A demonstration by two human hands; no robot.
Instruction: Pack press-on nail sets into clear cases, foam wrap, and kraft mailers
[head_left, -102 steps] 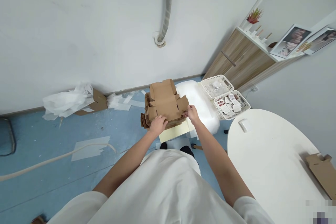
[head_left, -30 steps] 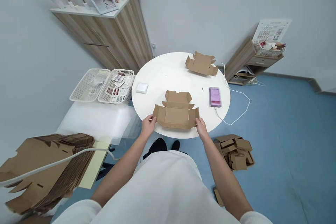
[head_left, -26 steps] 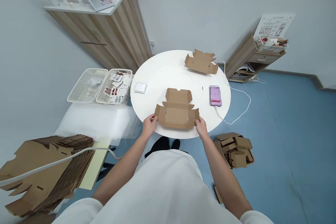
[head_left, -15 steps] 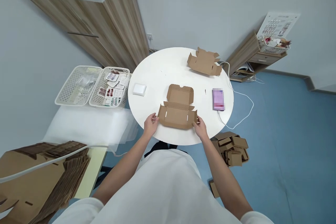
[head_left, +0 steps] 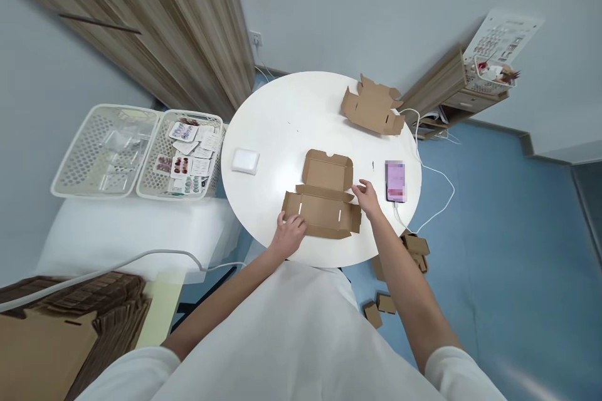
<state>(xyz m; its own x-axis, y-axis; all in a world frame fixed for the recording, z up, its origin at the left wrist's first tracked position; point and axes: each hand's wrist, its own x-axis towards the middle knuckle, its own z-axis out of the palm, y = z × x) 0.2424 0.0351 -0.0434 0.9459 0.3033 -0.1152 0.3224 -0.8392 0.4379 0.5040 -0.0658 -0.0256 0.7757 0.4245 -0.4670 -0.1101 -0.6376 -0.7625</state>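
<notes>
A brown cardboard box [head_left: 320, 212] lies unfolded on the white round table, its lid panel pointing away from me and its side flaps partly raised. My left hand [head_left: 289, 235] is closed on the front left corner of the box, with fingers curled over the edge beside the left slot. Beside the right edge of the lid, near the fold, is my right hand [head_left: 367, 198]; its fingers are apart and hold nothing. Whether its fingertips touch the cardboard I cannot tell. Another partly folded cardboard blank [head_left: 374, 109] rests at the table's far right.
On the round table [head_left: 268, 119] are a white packet [head_left: 245, 161] and a phone [head_left: 395, 180] with a white cable. To the left stand white baskets [head_left: 101, 150] of packets and a stack of flat cardboard [head_left: 51, 351]. Small boxes [head_left: 386, 302] lie on the floor.
My right hand has left the box's front right corner and moved forward to beside the lid. My left hand has shifted inward over the front left corner. The right flap leans further outward.
</notes>
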